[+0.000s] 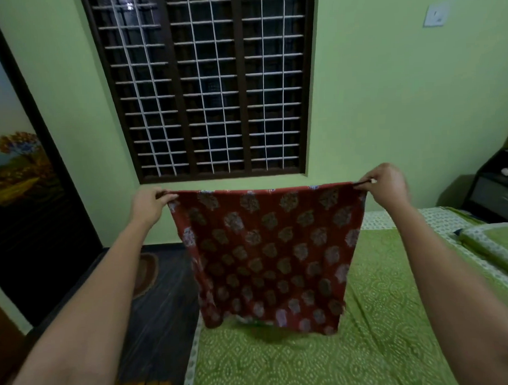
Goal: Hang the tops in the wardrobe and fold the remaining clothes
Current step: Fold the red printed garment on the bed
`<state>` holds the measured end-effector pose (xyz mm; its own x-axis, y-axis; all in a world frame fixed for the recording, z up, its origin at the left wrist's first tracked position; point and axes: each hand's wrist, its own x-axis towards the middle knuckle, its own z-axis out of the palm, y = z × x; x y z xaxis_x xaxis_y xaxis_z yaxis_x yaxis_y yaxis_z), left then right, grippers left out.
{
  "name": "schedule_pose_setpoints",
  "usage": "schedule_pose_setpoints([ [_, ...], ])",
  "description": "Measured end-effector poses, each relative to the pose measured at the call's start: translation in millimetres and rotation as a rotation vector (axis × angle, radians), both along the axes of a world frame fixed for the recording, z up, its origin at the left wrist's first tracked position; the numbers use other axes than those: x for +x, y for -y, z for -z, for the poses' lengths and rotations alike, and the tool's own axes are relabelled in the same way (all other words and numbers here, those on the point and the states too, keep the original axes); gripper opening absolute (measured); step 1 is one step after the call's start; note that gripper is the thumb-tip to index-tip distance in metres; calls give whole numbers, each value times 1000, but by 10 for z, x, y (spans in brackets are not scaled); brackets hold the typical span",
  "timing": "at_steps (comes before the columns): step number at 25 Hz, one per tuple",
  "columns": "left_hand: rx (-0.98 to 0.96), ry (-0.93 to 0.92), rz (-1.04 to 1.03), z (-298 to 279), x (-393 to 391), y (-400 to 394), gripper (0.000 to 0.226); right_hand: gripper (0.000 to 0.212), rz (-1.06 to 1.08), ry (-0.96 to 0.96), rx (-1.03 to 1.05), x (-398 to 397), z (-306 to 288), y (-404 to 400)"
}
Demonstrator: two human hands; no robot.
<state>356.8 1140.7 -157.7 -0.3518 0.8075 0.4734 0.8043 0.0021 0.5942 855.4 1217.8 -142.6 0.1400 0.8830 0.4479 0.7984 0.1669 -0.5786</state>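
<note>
You hold a red printed garment (266, 255) up in the air before you, stretched wide between your two hands. Your left hand (148, 203) pinches its upper left corner, with the fingers curled around the cloth. Your right hand (386, 184) pinches the upper right corner in the same way. The garment hangs down straight, and its lower edge is just above the bed (325, 362), which has a green patterned sheet. On the right side of the bed lies a green pillow (491, 247). Behind the garment there is a dark window with a white grille (208, 84) in the green wall. A light switch (436, 14) is on the wall at the upper right. No writing or label can be read anywhere.
</note>
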Motion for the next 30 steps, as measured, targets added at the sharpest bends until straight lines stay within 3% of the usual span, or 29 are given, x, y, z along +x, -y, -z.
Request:
schedule_pose_setpoints([
  [2,90,319,-4,-63,7,-59,23,14,-22,-248,33,38,-72,5],
  [5,80,889,12,12,76,-124,31,16,-160,-609,-74,-66,-9,-3],
  [8,267,1051,8,-222,192,39,32,26,-358,-992,-4,-160,-194,184],
  [10,521,1126,158,-554,233,314,12,29,-566,-1138,196,46,-342,282],
  [12,744,1140,514,-887,382,637,16,17,-703,-1252,327,141,-484,407],
  [14,617,1006,717,-1171,813,728,9,9,-804,-1192,279,-178,-660,471],
  [17,373,828,784,-1345,1682,557,9,24,-941,-1054,169,-1138,-1000,731],
  [20,321,1002,956,-1311,2133,502,5,12,-1115,-1113,130,-1610,-1073,936],
  [22,337,1054,1011,-1235,2134,503,6,3,-1109,-1165,150,-1634,-988,934],
  [30,281,971,1029,-1130,2150,471,26,8,-1123,-1209,96,-1591,-889,938],
])
